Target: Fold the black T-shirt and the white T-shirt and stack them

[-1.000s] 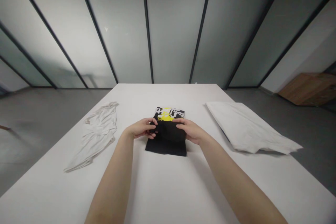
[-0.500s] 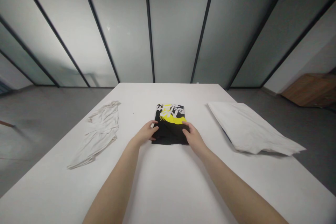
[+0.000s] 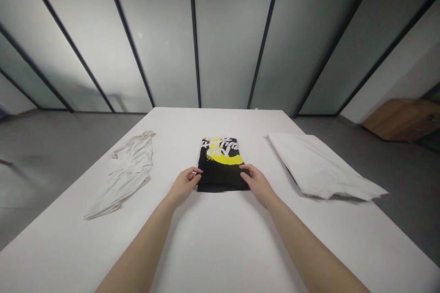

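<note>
Your left hand [image 3: 184, 186] and right hand [image 3: 258, 186] were open, not gripping, their fingertips against the near corners of a folded black T-shirt [image 3: 222, 165] with yellow-and-white print, which lay flat mid-surface [image 3: 220, 247]. Open room ran on both sides. Farther out, a crumpled white cloth [image 3: 132, 176] lay near the left edge, and a folded white garment [image 3: 319, 167] jutted past the right edge.

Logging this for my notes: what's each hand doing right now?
Left hand: open, fingers against the folded black shirt.
Right hand: open, fingers against its other side.
</note>
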`<action>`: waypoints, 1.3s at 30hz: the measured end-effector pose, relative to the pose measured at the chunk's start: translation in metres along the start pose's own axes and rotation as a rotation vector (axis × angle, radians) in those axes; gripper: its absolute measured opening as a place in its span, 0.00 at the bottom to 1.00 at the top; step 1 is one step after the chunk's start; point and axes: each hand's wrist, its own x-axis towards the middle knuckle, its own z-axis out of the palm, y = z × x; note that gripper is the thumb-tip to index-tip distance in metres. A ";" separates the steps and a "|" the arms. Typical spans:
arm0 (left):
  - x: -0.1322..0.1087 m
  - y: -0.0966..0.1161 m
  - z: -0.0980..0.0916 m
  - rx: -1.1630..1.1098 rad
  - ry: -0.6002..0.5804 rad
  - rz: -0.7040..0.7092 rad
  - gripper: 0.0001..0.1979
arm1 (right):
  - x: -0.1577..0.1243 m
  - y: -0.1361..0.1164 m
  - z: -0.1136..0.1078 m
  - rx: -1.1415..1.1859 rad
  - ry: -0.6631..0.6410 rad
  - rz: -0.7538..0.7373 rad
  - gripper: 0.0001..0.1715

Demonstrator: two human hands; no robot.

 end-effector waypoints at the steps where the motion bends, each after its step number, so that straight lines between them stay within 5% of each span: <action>1: -0.002 0.002 -0.002 0.028 -0.042 0.007 0.17 | 0.000 0.000 0.000 0.027 0.022 0.006 0.19; 7: -0.007 0.010 -0.011 0.147 -0.190 0.031 0.17 | -0.008 -0.011 0.005 -0.044 -0.006 0.079 0.16; 10: -0.008 0.010 -0.013 0.201 -0.200 0.028 0.18 | -0.012 -0.016 0.000 -0.260 -0.033 0.058 0.15; 15: -0.012 0.020 -0.016 0.496 -0.202 0.137 0.15 | -0.014 -0.021 -0.011 -0.654 -0.051 -0.209 0.12; 20: -0.018 0.035 -0.018 0.775 -0.274 0.241 0.11 | -0.016 -0.025 -0.015 -0.995 -0.032 -0.149 0.13; 25: -0.021 0.036 -0.013 0.850 -0.200 0.381 0.09 | -0.017 -0.029 -0.016 -1.038 0.091 -0.134 0.13; 30: -0.022 0.028 -0.001 0.800 -0.205 0.474 0.15 | -0.022 -0.029 0.001 -0.921 -0.043 -0.309 0.12; 33: -0.021 0.023 0.005 0.795 -0.204 0.435 0.15 | -0.025 -0.029 0.009 -0.897 -0.028 -0.299 0.15; 36: -0.019 0.020 0.009 0.756 -0.008 0.310 0.16 | -0.027 -0.029 0.007 -0.954 0.158 -0.174 0.23; 39: -0.018 0.020 0.011 0.728 0.130 0.161 0.21 | -0.027 -0.029 0.001 -0.965 0.127 -0.041 0.26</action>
